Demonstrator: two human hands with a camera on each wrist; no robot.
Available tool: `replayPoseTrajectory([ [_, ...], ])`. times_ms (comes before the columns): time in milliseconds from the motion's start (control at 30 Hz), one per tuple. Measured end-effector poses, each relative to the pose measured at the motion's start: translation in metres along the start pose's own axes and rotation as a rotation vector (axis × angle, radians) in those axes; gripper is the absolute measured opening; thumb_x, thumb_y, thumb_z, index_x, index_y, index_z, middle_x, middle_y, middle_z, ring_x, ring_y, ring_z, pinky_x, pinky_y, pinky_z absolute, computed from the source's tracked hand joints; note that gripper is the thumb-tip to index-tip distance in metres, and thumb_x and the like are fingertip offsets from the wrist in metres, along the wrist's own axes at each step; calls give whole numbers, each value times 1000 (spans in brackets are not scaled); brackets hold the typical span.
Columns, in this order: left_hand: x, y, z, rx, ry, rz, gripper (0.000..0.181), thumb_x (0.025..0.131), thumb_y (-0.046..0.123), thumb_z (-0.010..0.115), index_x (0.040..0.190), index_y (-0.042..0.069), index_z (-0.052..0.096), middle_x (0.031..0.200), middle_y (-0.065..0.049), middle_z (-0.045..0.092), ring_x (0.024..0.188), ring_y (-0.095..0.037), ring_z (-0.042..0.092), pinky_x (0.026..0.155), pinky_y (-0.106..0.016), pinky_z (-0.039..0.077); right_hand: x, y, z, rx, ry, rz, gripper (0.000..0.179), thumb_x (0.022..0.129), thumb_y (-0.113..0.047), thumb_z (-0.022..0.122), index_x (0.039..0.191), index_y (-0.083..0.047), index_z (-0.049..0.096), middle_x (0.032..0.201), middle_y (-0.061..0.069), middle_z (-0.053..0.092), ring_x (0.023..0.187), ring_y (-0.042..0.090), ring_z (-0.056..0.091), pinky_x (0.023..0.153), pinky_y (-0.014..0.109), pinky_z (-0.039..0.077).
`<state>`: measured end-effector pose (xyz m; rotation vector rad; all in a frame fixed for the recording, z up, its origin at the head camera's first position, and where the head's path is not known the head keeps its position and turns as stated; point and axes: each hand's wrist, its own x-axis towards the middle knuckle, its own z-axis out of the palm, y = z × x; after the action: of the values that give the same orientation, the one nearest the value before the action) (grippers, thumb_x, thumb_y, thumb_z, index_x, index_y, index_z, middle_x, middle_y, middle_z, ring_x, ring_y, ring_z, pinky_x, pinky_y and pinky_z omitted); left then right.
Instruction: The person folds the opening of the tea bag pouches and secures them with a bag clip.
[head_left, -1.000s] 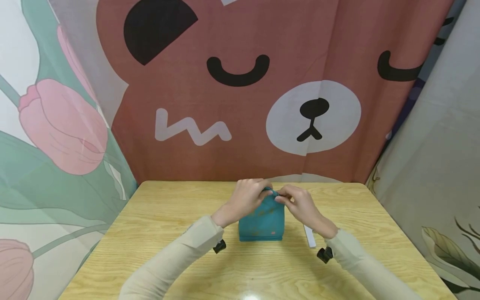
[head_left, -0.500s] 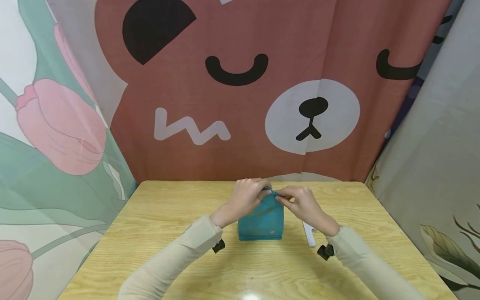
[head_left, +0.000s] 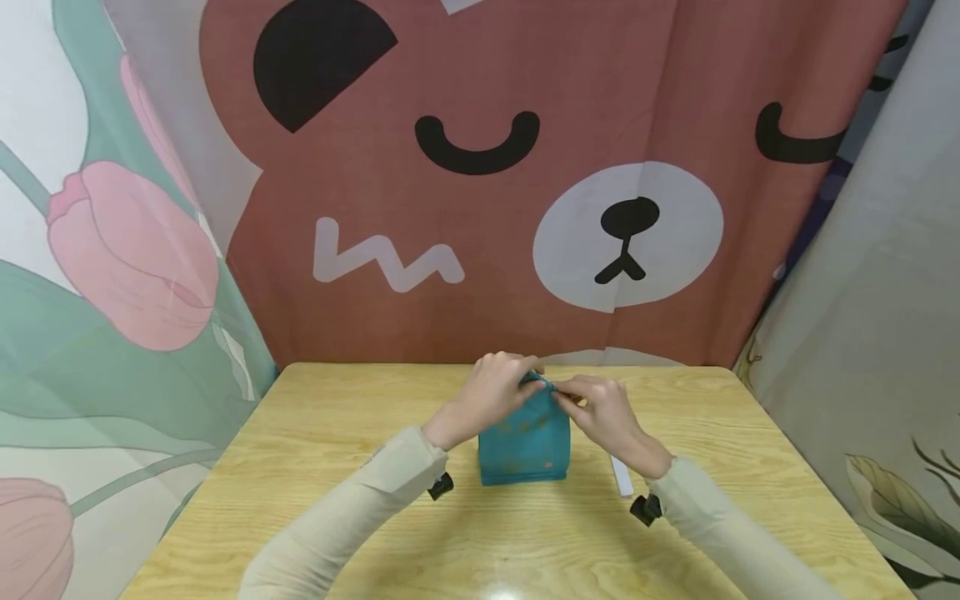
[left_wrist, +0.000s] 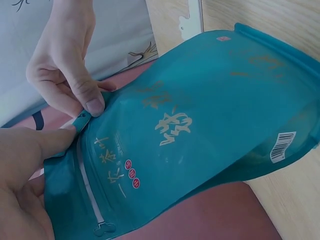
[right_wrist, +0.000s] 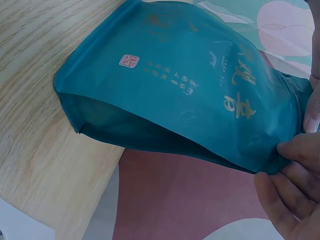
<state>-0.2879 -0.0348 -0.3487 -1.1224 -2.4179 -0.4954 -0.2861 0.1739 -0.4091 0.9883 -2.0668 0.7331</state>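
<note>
A teal tea pouch (head_left: 523, 446) with gold lettering stands on the wooden table, its top edge folded over. My left hand (head_left: 491, 392) pinches the left part of that top edge, thumb in front. At the top right corner my right hand (head_left: 603, 410) pinches the edge between thumb and fingers. The left wrist view shows a pale strip (left_wrist: 89, 187) running across the pouch near its mouth, with a clear tab at one end. Close together at the folded edge are both thumbs in that view. Side gussets of the pouch bulge outward toward its flat base.
A white flat piece (head_left: 622, 477) with a notched edge lies on the table (head_left: 360, 517) right of the pouch, partly hidden by my right wrist. Behind the table hangs a curtain (head_left: 480, 321) with a bear print; patterned cloths hang on both sides.
Both hands keep their hold on the pouch's top edge. The pouch's base has turned very slightly, and my right wrist covers more of the white piece than half a second ago.
</note>
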Motion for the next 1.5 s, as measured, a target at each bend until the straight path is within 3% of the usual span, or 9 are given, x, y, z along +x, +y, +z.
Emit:
replayPoseTrajectory([
  [600, 4, -2, 1, 1, -34, -21, 14, 93, 21, 72, 102, 10, 75, 90, 0, 73, 69, -9, 66, 57, -15, 45, -3, -2, 6, -84, 55, -42, 20, 78, 5, 80, 98, 2, 77, 76, 6, 70, 56, 11, 61, 47, 19, 45],
  [800, 4, -3, 3, 8, -24, -29, 22, 95, 30, 70, 101, 10, 77, 87, 0, 73, 56, -5, 57, 46, -16, 39, -4, -4, 9, -135, 72, -72, 13, 78, 5, 79, 91, 2, 77, 72, 5, 66, 55, 13, 59, 47, 24, 45],
  [1033, 3, 0, 3, 4, -13, -50, 19, 94, 28, 70, 98, 12, 78, 80, 2, 71, 51, 0, 48, 45, -17, 36, -4, -4, 12, -159, 81, -91, 13, 75, 6, 80, 82, -2, 72, 72, 4, 63, 56, 15, 58, 48, 26, 45],
  [1500, 5, 1, 2, -79, -33, -121, 14, 93, 21, 72, 98, 10, 78, 89, -1, 74, 61, -5, 59, 49, -17, 41, -4, -5, 15, -238, 84, -133, 15, 74, 5, 81, 81, -3, 71, 71, 4, 60, 55, 13, 53, 48, 28, 45],
])
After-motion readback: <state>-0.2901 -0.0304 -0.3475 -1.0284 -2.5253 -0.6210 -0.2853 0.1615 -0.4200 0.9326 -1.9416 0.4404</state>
